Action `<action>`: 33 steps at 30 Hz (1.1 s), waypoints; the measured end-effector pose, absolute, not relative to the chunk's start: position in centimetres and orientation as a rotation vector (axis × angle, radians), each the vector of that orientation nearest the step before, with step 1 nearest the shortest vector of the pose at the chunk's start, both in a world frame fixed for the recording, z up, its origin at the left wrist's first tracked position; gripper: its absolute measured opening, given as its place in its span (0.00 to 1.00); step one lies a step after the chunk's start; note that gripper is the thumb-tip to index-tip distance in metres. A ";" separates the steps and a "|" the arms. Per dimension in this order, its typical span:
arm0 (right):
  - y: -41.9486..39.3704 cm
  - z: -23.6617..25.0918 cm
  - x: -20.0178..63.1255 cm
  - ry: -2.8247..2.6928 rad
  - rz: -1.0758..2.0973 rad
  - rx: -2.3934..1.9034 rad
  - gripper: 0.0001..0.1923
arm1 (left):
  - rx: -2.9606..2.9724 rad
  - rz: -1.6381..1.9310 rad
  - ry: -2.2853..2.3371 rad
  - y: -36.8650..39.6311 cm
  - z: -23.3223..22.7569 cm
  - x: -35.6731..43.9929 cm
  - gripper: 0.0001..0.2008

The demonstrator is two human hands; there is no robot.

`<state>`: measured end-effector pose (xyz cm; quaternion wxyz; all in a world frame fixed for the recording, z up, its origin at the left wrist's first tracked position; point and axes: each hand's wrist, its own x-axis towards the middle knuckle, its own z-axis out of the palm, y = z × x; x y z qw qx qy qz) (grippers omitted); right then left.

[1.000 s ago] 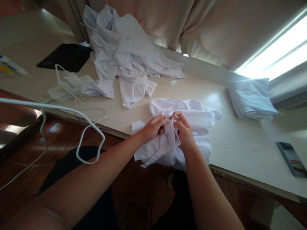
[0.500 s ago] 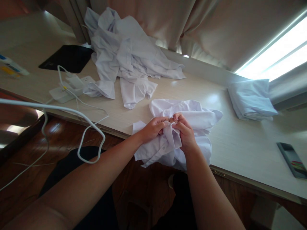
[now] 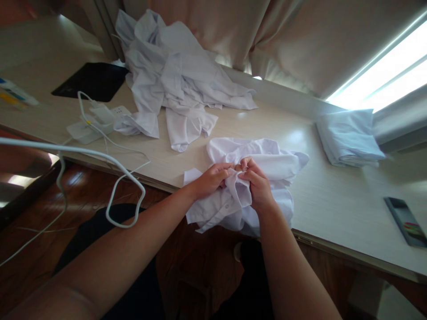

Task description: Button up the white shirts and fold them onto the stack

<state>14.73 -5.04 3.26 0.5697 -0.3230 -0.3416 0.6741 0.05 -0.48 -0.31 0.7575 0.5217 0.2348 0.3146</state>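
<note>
A crumpled white shirt [image 3: 267, 164] lies at the near edge of the pale wooden table [image 3: 333, 200], partly hanging over it. My left hand [image 3: 213, 178] and my right hand [image 3: 256, 182] meet at its middle, fingertips touching. Both pinch a fold of the shirt's front edge between them, where small buttons show. The fabric bunches up under my right palm.
A heap of white shirts [image 3: 180, 80] lies at the back left. A folded white stack [image 3: 350, 138] sits at the right by the window. A phone [image 3: 405, 221] lies at the right edge. A power strip [image 3: 96, 122] with white cables [image 3: 126, 178] and a black pad [image 3: 91, 80] sit at the left.
My fingers have drawn closer together on the fold, and the fabric strip between my hands has bunched lower. The view barely shifted.
</note>
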 end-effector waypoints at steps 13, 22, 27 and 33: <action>-4.8 2.6 14.6 -0.872 1.482 -0.890 0.10 | 1.061 0.778 0.608 -0.7 -0.1 0.9 0.11; -4.6 2.6 14.6 -0.860 1.352 -0.964 0.10 | 1.194 0.870 0.740 -0.4 0.3 0.7 0.10; -3.8 2.0 16.9 -0.738 1.250 -0.987 0.11 | 1.382 0.996 0.850 0.2 0.6 0.1 0.15; -3.1 0.7 25.6 -0.332 0.729 -0.861 0.14 | 1.982 0.960 1.131 1.2 0.8 -1.5 0.13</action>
